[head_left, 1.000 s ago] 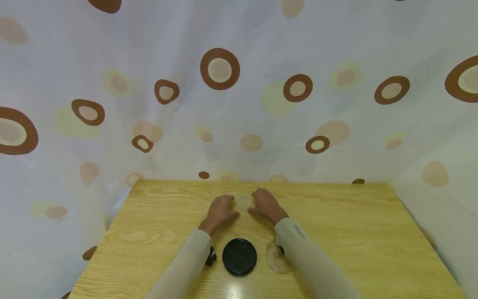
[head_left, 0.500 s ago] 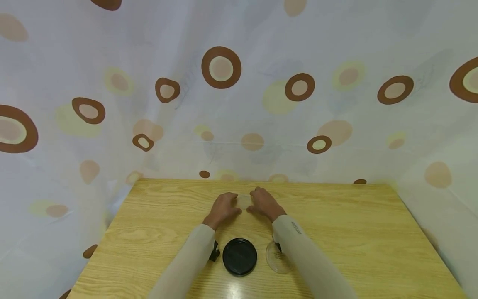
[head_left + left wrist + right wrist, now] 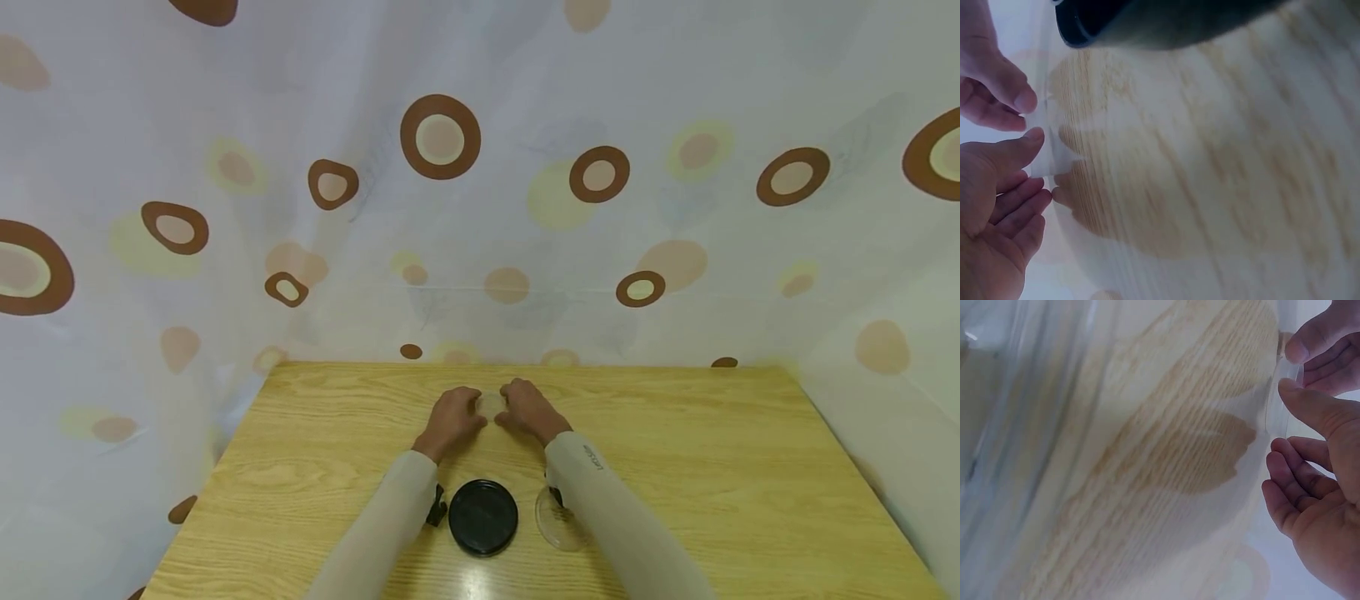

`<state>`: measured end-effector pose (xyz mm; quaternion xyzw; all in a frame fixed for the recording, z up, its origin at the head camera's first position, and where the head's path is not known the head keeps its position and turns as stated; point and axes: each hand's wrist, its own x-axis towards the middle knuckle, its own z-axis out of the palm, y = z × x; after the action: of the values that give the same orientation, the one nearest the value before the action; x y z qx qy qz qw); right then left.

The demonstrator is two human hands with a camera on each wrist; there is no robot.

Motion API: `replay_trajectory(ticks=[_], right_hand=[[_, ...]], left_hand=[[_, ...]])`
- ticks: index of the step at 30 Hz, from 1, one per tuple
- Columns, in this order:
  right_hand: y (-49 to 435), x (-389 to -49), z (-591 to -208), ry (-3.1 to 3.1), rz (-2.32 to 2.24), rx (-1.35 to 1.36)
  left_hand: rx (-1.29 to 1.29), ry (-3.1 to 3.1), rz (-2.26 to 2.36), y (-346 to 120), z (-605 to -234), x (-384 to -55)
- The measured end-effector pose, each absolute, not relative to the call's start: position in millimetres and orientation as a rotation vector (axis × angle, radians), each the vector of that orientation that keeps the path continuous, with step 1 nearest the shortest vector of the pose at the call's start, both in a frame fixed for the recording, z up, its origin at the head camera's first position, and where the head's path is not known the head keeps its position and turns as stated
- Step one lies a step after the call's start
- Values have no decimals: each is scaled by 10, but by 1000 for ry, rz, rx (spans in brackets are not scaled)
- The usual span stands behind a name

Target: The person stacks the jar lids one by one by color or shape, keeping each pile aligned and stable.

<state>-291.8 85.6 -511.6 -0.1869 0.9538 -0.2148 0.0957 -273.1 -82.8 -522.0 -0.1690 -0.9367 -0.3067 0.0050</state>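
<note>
A small, clear round dish (image 3: pixel 491 406) sits toward the back of the table, between the two hands. My left hand (image 3: pixel 453 419) holds its left side, thumb at the near edge and fingers at the far edge. On the opposite side my right hand (image 3: pixel 529 410) holds it the same way. The right wrist view shows the dish's transparent wall (image 3: pixel 1277 406) between thumb and fingers, low at the table surface. In the left wrist view, the left hand (image 3: pixel 1007 200) has its thumb and fingertips curved toward the see-through wall.
A black round dish or lid (image 3: pixel 483 517) lies nearer me, between the forearms. A larger clear round dish (image 3: pixel 558 527) is partly hidden under the right sleeve. The wooden table (image 3: pixel 690 467) ends at a patterned cloth backdrop (image 3: pixel 517 325).
Both hands have closed in on the clear dish, the left moving right and the right slightly left. The black and larger clear pieces stay in place.
</note>
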Motion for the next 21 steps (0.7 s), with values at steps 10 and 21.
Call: replay_trajectory(ticks=[10, 21], right_hand=[[922, -2875, -5086, 2779, -793, -491], [954, -2773, -4922, 2791, -755, -506]], left_hand=[[-465, -2970, -905, -722, -5190, -2683], [-530, -2937, -871, -736, -5123, -2620]])
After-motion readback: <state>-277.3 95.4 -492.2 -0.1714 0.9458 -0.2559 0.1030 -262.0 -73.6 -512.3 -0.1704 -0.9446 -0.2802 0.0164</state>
